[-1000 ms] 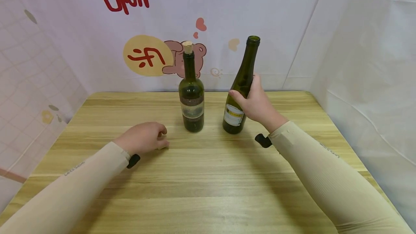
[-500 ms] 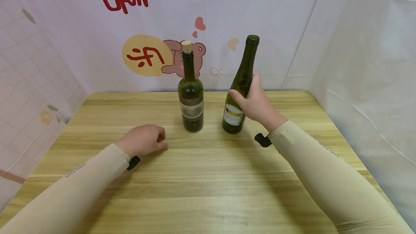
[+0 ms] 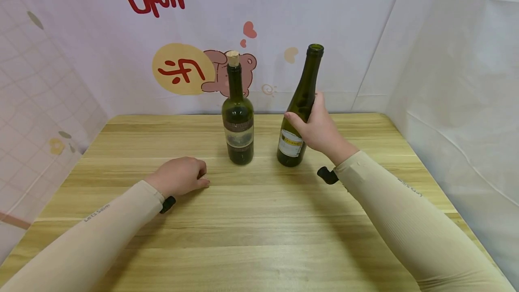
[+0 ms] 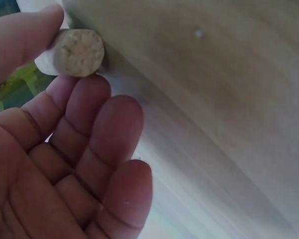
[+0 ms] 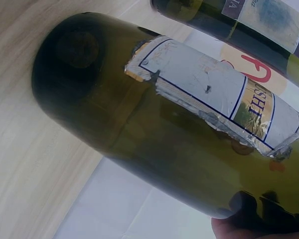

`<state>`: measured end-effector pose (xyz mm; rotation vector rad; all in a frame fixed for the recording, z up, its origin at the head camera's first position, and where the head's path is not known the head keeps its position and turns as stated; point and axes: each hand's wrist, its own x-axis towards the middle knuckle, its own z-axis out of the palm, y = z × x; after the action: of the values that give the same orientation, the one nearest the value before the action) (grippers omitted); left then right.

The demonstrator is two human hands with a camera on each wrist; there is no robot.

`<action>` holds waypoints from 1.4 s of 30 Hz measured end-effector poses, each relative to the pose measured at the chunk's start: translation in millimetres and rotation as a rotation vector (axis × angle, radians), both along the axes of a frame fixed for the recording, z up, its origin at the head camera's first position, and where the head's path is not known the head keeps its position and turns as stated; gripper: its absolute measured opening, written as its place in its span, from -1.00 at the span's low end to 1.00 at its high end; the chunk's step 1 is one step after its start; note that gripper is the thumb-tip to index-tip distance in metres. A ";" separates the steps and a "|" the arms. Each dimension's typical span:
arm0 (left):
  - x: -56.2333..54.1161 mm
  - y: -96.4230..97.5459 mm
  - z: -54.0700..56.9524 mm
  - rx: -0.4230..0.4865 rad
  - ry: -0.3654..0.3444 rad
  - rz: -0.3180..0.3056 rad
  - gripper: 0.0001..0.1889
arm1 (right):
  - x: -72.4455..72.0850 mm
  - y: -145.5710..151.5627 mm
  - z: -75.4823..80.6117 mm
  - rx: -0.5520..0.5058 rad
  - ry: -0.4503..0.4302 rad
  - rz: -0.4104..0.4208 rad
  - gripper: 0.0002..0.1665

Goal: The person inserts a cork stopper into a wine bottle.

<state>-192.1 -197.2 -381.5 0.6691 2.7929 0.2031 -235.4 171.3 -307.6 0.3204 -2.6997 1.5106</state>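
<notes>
My right hand [image 3: 322, 127] grips the upper body of a green wine bottle [image 3: 293, 144] with a pale label. Its open mouth has no cork in it, and its neck leans to the right in the head view. Between thumb and fingertips, my left hand [image 3: 180, 175] pinches a cork [image 4: 82, 52], which shows plainly in the left wrist view but is hidden in the head view. That hand is low over the table, left of a second green wine bottle [image 3: 238, 116]. This one stands upright, with a cork [image 3: 233, 58] in its mouth.
The wooden table [image 3: 251, 224] ends at a white printed cloth [image 3: 344, 17] behind the bottles. More cloth hangs along the left and right sides. The two bottles are a small gap apart.
My left hand has shifted slightly toward me, and the cork end seen at its thumb earlier is now out of sight in the head view. The right hand and both bottles stay put.
</notes>
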 end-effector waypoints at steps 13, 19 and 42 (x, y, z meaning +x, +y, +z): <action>0.2 0.9 -0.8 0.000 -0.002 -0.001 -0.75 | -0.4 -0.2 -0.2 0.006 0.005 -0.004 -0.07; -0.2 2.1 -1.8 0.003 0.006 -0.009 -0.74 | -0.2 -0.2 0.1 0.017 -0.006 -0.010 -0.08; -2.0 12.1 2.1 0.023 0.016 -0.026 -0.76 | 0.3 -0.5 -0.3 0.017 -0.008 -0.021 -0.09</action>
<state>-194.1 -185.1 -379.5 0.7155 2.7990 0.2264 -235.1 170.8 -307.9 0.2864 -2.7142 1.4877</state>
